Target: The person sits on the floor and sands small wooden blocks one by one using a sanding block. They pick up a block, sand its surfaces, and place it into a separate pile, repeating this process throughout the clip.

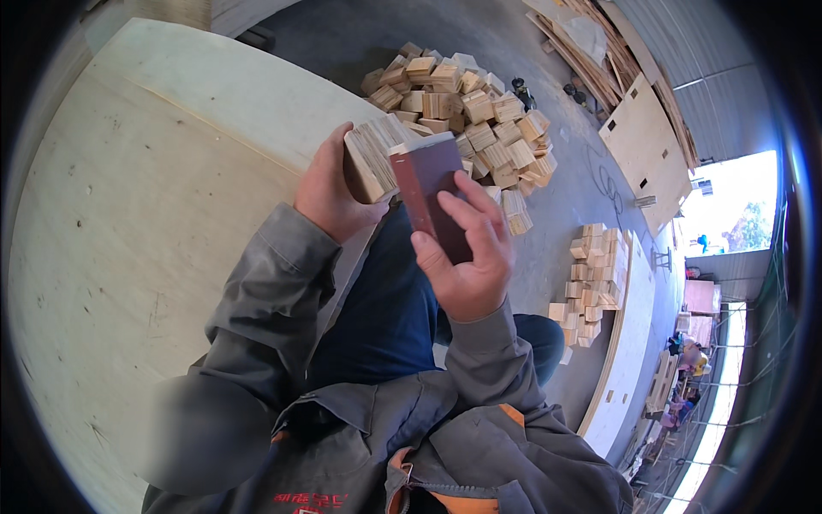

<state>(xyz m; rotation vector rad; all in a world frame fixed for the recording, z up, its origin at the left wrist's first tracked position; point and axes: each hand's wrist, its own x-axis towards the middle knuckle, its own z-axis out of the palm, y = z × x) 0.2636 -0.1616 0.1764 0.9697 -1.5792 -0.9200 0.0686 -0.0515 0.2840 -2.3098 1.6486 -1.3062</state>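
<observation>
My left hand (327, 195) is closed around a plywood block (373, 156), thumb along its near side and fingers round the far side. The layered edges of the block face up. In my right hand (476, 261) is a sanding block (435, 190) wrapped in dark red-brown abrasive paper, with the thumb on one side and the fingers on the other. The sanding block stands tilted right beside the plywood block and overlaps its right end. Whether the two touch I cannot tell.
A large plywood sheet (163, 231) spreads along my left. Ahead on the grey floor lies a loose heap of plywood blocks (479, 111). Stacked blocks (595, 274) stand to the right, beside a long pale board (623, 343). Plywood panels (646, 150) lean at the far right.
</observation>
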